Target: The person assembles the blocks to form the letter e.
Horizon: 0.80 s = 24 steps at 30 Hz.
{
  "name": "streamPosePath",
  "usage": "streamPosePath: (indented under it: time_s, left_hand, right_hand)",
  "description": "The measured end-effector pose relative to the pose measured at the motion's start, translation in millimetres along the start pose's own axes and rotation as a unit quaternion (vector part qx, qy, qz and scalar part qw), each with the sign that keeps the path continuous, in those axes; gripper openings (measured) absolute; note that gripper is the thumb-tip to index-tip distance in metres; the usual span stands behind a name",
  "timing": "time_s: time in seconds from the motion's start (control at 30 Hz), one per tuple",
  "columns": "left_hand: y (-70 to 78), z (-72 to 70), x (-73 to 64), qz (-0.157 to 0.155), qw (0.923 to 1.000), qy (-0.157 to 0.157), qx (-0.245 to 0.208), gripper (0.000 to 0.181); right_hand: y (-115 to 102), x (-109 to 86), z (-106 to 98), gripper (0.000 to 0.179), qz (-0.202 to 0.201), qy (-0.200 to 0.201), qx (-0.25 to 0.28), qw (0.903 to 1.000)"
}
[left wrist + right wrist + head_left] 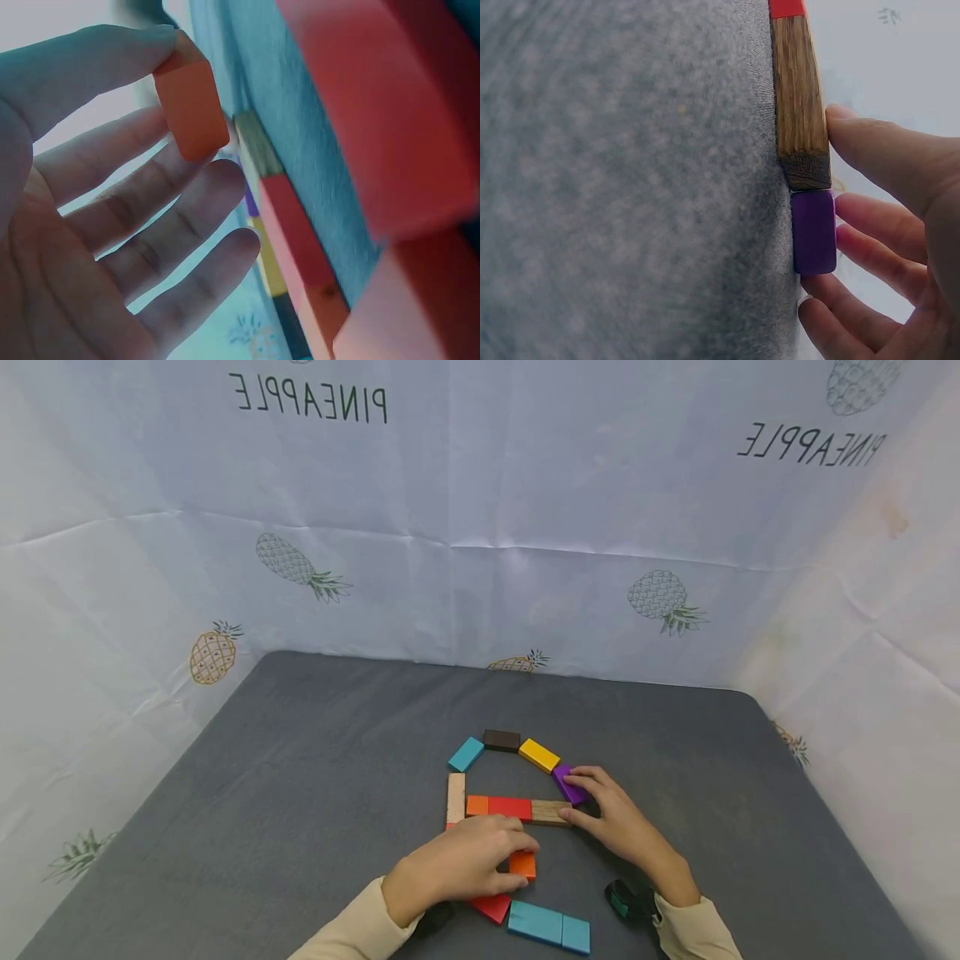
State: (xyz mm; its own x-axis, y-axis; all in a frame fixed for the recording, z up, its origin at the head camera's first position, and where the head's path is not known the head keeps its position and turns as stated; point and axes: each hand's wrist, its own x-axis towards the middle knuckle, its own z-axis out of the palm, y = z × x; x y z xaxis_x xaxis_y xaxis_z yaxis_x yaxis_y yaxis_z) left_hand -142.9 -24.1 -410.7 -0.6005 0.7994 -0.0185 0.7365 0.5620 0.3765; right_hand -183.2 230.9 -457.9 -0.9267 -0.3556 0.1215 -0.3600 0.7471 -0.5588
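My left hand (476,860) pinches a small orange block (193,109) between thumb and fingertips, over the near part of the layout. Right of it, my right hand (626,827) touches a purple block (567,783) with its fingers, and its thumb rests at the end of a brown wooden block (550,812). In the right wrist view the purple block (814,232) meets the wooden block's end. A red block (510,808) and another orange block (477,806) continue the row leftward. The left hand hides part of the blocks beneath it.
Turquoise (467,754), black (502,741) and yellow (539,756) blocks curve along the far side. A pale wooden block (456,795) stands on the left. Nearer lie a red block (492,907) and two turquoise blocks (536,922) on the grey table (300,827). A printed curtain (450,593) hangs behind.
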Motion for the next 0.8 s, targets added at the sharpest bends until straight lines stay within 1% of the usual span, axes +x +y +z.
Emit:
streamPosePath:
  time_s: [0.1, 0.27, 0.4, 0.5, 0.63, 0.8]
  left_hand:
    - [4.6, 3.4, 2.0, 0.011, 0.9999, -0.003, -0.004, 0.032]
    - [12.8, 11.6, 6.6, 0.028, 0.9996, 0.002, 0.001, 0.031]
    - [22.8, 19.2, 12.1, 0.047, 0.9989, 0.002, 0.0, 0.031]
    - [31.8, 24.4, 17.1, 0.068, 0.9976, 0.0, 0.011, 0.031]
    - [41.6, 30.1, 22.8, 0.092, 0.9954, -0.01, 0.025, 0.033]
    - [48.3, 35.7, 28.6, 0.098, 0.9946, -0.023, 0.022, 0.036]
  right_hand:
    - [0.9, 0.5, 0.9, 0.05, -0.001, 0.001, -0.001, 1.0]
    - [2.6, 0.4, 1.3, 0.051, -0.003, 0.0, 0.0, 1.0]
    - [3.1, 0.2, 0.8, 0.051, -0.001, 0.002, 0.0, 1.0]
    - [3.3, 0.0, 0.5, 0.051, -0.002, 0.003, 0.001, 1.0]
    - [3.1, 0.0, 0.5, 0.051, -0.007, 0.002, 0.003, 1.0]
    - [2.1, -0.2, 0.2, 0.051, -0.013, 0.003, 0.005, 0.9999]
